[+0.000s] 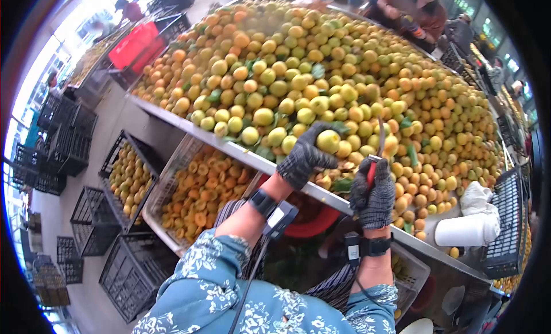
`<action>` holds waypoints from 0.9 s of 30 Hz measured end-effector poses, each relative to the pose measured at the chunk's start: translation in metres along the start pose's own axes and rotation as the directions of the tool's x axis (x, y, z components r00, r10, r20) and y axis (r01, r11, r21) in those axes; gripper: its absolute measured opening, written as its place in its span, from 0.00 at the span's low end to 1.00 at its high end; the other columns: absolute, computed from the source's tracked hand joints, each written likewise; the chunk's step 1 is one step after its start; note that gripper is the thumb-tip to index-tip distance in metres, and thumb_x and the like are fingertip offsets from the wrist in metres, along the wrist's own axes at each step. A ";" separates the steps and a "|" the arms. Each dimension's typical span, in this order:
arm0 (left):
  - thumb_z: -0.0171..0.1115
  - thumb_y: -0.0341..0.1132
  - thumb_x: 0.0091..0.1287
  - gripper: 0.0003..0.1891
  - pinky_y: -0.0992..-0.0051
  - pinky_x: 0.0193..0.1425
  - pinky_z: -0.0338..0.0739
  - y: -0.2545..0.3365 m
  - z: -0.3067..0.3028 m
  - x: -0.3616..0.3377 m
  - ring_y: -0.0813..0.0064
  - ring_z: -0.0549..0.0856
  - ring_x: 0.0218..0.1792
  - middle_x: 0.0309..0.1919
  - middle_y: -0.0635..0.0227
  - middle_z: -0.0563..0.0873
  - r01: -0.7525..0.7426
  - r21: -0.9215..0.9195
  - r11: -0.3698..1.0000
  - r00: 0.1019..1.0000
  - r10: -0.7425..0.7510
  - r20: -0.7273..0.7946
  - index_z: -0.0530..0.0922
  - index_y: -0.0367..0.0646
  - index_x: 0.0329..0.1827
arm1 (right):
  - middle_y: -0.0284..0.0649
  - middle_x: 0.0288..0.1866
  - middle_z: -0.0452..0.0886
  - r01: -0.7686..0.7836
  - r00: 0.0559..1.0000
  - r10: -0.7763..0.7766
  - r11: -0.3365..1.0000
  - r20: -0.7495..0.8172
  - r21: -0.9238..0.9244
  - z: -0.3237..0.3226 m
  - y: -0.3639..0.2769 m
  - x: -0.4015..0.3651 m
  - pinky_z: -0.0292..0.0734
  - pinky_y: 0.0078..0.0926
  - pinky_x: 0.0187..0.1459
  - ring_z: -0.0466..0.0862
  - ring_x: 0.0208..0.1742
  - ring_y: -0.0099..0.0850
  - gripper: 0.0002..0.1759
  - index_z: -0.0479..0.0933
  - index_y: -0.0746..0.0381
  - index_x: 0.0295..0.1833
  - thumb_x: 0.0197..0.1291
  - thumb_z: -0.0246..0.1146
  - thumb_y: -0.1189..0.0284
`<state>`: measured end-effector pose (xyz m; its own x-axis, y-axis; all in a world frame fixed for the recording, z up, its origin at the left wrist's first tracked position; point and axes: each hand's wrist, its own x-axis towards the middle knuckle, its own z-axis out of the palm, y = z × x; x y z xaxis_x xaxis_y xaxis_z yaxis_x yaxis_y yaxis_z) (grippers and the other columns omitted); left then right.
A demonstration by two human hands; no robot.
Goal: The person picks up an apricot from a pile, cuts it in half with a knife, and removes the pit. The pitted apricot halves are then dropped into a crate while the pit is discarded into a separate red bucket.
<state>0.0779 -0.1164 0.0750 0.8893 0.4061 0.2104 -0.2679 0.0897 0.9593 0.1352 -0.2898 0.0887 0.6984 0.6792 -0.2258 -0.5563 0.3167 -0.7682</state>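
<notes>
Left hand (303,160): gloved, closed around one fruit (328,141), raised off the heap (287,64).
Right hand (373,199): fist tight on shears (372,172), blade up, just beside the fruit, likely for its stem.
Table (172,120): rim retains the heap.
Crate (172,170): below, holding fruit.

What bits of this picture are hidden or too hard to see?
Head view:
- Shears: the handles are mostly buried inside the right hand.
- Fruit: its underside is covered by the left hand.
- Red tub: mostly hidden behind the table edge and the arms.
- People at the far end: cut off by the top edge.
</notes>
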 end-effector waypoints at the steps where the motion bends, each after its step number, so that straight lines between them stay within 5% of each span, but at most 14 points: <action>1: 0.72 0.30 0.46 0.27 0.76 0.49 0.78 0.004 0.001 0.000 0.79 0.80 0.43 0.43 0.73 0.81 -0.003 -0.051 0.999 1.000 0.004 0.013 0.76 0.42 0.53 | 0.25 0.15 0.65 0.098 0.989 -0.116 0.976 -0.086 -0.193 0.006 0.000 -0.002 0.54 0.15 0.11 0.62 0.10 0.16 0.21 0.76 0.57 0.42 0.68 0.56 0.49; 2: 0.72 0.31 0.48 0.27 0.77 0.49 0.78 0.009 0.001 -0.001 0.79 0.80 0.43 0.43 0.72 0.81 -0.010 -0.066 0.998 0.999 0.012 0.033 0.75 0.42 0.54 | 0.26 0.15 0.67 0.183 0.956 -0.255 0.904 -0.143 -0.387 0.009 0.002 -0.002 0.54 0.14 0.12 0.62 0.10 0.15 0.19 0.76 0.58 0.43 0.69 0.56 0.52; 3: 0.71 0.31 0.50 0.26 0.77 0.49 0.78 0.014 0.002 -0.002 0.79 0.80 0.43 0.43 0.71 0.81 -0.019 -0.084 0.996 0.998 0.023 0.056 0.75 0.41 0.55 | 0.26 0.15 0.67 0.176 0.958 -0.247 0.908 -0.145 -0.381 0.006 0.008 -0.001 0.54 0.14 0.12 0.62 0.10 0.15 0.19 0.76 0.58 0.43 0.69 0.56 0.52; 4: 0.70 0.37 0.55 0.26 0.77 0.48 0.79 0.019 -0.001 -0.005 0.79 0.81 0.44 0.44 0.69 0.81 0.189 -0.354 0.916 0.980 -0.152 0.129 0.74 0.40 0.56 | 0.26 0.16 0.68 0.254 0.947 -0.318 0.819 -0.040 -0.515 -0.002 0.014 0.002 0.54 0.14 0.12 0.63 0.11 0.15 0.17 0.77 0.59 0.43 0.69 0.56 0.55; 5: 0.70 0.37 0.55 0.26 0.77 0.48 0.79 0.018 -0.002 -0.005 0.79 0.81 0.44 0.44 0.69 0.81 0.191 -0.353 0.916 0.980 -0.155 0.128 0.74 0.40 0.56 | 0.26 0.17 0.70 0.335 0.925 -0.372 0.703 0.077 -0.627 -0.004 0.017 0.002 0.53 0.13 0.13 0.64 0.12 0.14 0.15 0.78 0.59 0.43 0.70 0.56 0.58; 7: 0.69 0.41 0.58 0.26 0.77 0.47 0.80 0.015 -0.004 -0.003 0.78 0.82 0.44 0.46 0.66 0.81 0.213 -0.537 0.817 0.975 -0.138 0.177 0.74 0.38 0.57 | 0.24 0.17 0.69 0.339 0.923 -0.378 0.701 0.077 -0.627 0.002 0.022 0.000 0.54 0.13 0.15 0.65 0.14 0.13 0.14 0.78 0.59 0.42 0.69 0.58 0.60; 13: 0.67 0.45 0.62 0.30 0.65 0.62 0.77 0.011 -0.012 -0.003 0.63 0.82 0.54 0.50 0.58 0.80 0.090 -0.508 0.857 0.993 -0.039 0.109 0.69 0.36 0.61 | 0.21 0.21 0.68 0.252 0.958 -0.287 0.788 0.027 -0.562 0.013 0.036 -0.004 0.56 0.12 0.20 0.65 0.20 0.11 0.12 0.77 0.59 0.44 0.68 0.60 0.61; 18: 0.64 0.43 0.64 0.27 0.56 0.67 0.72 0.002 -0.014 0.000 0.54 0.80 0.57 0.53 0.53 0.79 0.147 -0.675 0.723 0.984 -0.035 0.176 0.69 0.37 0.61 | 0.22 0.24 0.71 0.268 0.953 -0.302 0.777 0.037 -0.570 0.021 0.036 -0.004 0.59 0.12 0.21 0.65 0.21 0.11 0.11 0.76 0.59 0.44 0.69 0.59 0.62; 23: 0.64 0.44 0.65 0.28 0.61 0.66 0.72 -0.004 -0.003 -0.010 0.57 0.80 0.57 0.54 0.54 0.80 0.234 -0.702 0.673 0.968 -0.091 0.235 0.70 0.37 0.63 | 0.32 0.22 0.72 0.346 0.904 -0.425 0.655 0.050 -0.672 0.024 0.040 0.003 0.66 0.21 0.26 0.70 0.24 0.19 0.12 0.77 0.64 0.46 0.70 0.56 0.66; 24: 0.64 0.45 0.65 0.28 0.63 0.66 0.71 -0.012 0.000 -0.011 0.59 0.80 0.57 0.55 0.55 0.80 0.264 -0.708 0.655 0.963 -0.135 0.234 0.70 0.37 0.64 | 0.24 0.27 0.73 0.382 0.892 -0.447 0.655 0.073 -0.652 0.022 0.041 0.006 0.63 0.12 0.26 0.68 0.26 0.12 0.10 0.75 0.61 0.45 0.71 0.57 0.65; 27: 0.65 0.45 0.64 0.30 0.68 0.64 0.71 -0.008 0.001 -0.008 0.63 0.79 0.57 0.54 0.57 0.81 0.302 -0.642 0.705 0.952 -0.192 0.238 0.70 0.38 0.64 | 0.24 0.28 0.73 0.326 0.920 -0.390 0.712 0.036 -0.622 0.018 0.040 0.012 0.63 0.12 0.26 0.68 0.26 0.12 0.10 0.76 0.61 0.46 0.71 0.57 0.66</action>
<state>0.0735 -0.1214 0.0662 0.9863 0.1532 0.0614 -0.1580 0.7695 0.6188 0.1128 -0.2572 0.0661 0.8432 0.5255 0.1137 0.1122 0.0349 -0.9931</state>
